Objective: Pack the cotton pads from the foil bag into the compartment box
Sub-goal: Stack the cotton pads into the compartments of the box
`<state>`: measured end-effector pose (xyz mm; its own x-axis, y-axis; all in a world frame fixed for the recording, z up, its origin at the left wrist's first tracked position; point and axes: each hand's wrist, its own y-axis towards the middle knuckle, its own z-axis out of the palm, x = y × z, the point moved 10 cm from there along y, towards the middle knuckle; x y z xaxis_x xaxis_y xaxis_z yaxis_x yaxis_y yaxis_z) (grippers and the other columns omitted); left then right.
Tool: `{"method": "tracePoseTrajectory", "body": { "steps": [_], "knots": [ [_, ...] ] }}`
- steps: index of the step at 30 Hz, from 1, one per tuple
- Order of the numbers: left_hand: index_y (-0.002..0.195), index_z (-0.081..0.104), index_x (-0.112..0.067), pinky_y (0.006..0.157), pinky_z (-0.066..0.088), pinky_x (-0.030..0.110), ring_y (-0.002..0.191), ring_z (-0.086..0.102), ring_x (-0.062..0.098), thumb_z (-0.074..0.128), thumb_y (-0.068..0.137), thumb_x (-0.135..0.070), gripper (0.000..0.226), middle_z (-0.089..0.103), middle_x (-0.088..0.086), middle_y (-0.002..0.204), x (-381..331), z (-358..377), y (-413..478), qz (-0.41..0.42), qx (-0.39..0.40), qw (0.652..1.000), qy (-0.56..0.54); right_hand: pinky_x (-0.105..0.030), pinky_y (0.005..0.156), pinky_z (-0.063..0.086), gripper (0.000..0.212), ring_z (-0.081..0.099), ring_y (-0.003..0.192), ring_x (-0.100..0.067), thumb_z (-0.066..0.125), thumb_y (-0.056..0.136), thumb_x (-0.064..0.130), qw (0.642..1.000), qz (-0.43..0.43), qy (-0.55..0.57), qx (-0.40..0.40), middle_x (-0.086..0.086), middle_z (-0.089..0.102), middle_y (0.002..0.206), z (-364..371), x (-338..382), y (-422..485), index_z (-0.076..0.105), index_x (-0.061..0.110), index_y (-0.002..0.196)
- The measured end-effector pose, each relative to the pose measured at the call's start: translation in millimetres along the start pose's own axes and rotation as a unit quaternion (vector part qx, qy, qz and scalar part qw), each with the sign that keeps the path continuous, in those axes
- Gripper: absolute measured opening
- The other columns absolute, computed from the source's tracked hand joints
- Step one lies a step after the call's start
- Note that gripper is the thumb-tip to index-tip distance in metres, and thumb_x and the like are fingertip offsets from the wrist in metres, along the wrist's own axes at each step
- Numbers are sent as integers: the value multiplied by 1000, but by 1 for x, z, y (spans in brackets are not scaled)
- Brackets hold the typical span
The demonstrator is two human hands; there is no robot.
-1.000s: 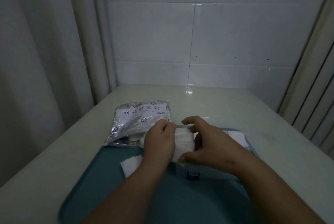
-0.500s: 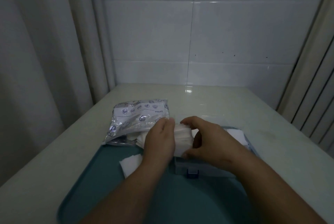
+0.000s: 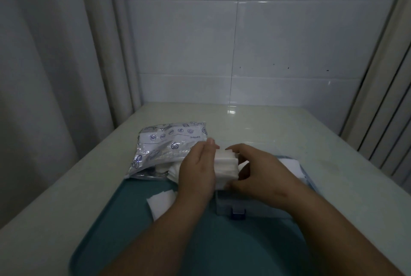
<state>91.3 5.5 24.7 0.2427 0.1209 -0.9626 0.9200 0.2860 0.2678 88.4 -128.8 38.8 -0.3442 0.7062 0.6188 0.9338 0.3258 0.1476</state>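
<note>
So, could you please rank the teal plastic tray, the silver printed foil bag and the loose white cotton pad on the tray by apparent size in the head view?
1. Teal plastic tray
2. Silver printed foil bag
3. Loose white cotton pad

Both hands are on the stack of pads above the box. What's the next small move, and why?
Probably lower the stack of cotton pads straight down into the compartment box. The left hand and right hand squeeze the stack from both sides just over the box's left end, so the pads look squared and ready to seat. Which compartment lies below is hidden by the hands.
</note>
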Motion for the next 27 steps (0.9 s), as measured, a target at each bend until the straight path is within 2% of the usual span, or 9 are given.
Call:
{"method": "tracePoseTrajectory", "body": {
  "steps": [4,9,12,15,18,21,22,25,27],
  "knots": [
    [90,63,-11,51,41,8,65,56,-6,46,99,-30,27,61,-3,80,-6,2,-2,28,5,1000,-4,-11,59,45,48,60,73,7,78,74,27,999,-9,-3,-30,22,58,94,-6,2,-1,45,48,102],
    [81,60,-16,62,43,28,71,55,8,53,94,-27,19,60,-5,75,7,1,3,5,-7,997,73,-10,58,45,45,61,70,7,79,71,32,1000,2,-22,8,19,61,93,3,0,-3,50,42,104],
    [83,61,-8,73,48,36,81,59,22,50,95,-29,26,62,3,79,16,5,3,-37,8,998,52,-14,64,50,37,63,74,1,81,69,34,999,6,-29,26,12,65,92,7,-3,-3,63,30,101],
    [82,61,-5,76,47,38,84,60,25,48,95,-27,29,65,10,85,17,6,3,-44,11,998,39,-16,65,49,33,60,75,-3,80,70,37,999,4,-43,28,9,61,95,7,-2,-2,68,27,99],
    [78,56,-3,65,38,34,74,52,21,48,94,-22,26,58,7,76,16,7,3,-30,17,997,74,-22,67,48,40,55,76,-4,79,69,45,999,-6,-46,28,9,54,101,8,0,-1,63,32,103],
    [79,53,-1,61,34,32,69,47,18,45,94,-18,24,53,7,72,16,4,5,-20,10,994,107,-14,67,45,85,55,77,-1,82,67,42,999,9,-18,29,15,51,112,8,-3,-2,35,42,138],
    [80,54,-1,61,35,33,69,47,18,45,94,-19,25,54,7,73,16,4,5,-22,9,994,105,-11,64,43,89,57,75,0,82,68,40,999,12,-19,27,18,49,111,7,-4,-3,30,44,140],
    [81,58,-9,67,40,29,73,52,13,45,96,-25,26,58,0,78,15,6,5,-38,16,997,65,-7,58,41,72,56,70,3,79,73,37,999,-5,-32,20,26,46,93,4,4,-6,41,41,134],
    [80,58,-14,68,39,26,75,53,10,46,96,-25,23,58,-4,78,16,8,5,-42,27,996,67,-9,56,39,70,55,68,3,80,72,35,999,1,-34,18,25,45,86,5,3,-6,42,40,131]
  ]
}}
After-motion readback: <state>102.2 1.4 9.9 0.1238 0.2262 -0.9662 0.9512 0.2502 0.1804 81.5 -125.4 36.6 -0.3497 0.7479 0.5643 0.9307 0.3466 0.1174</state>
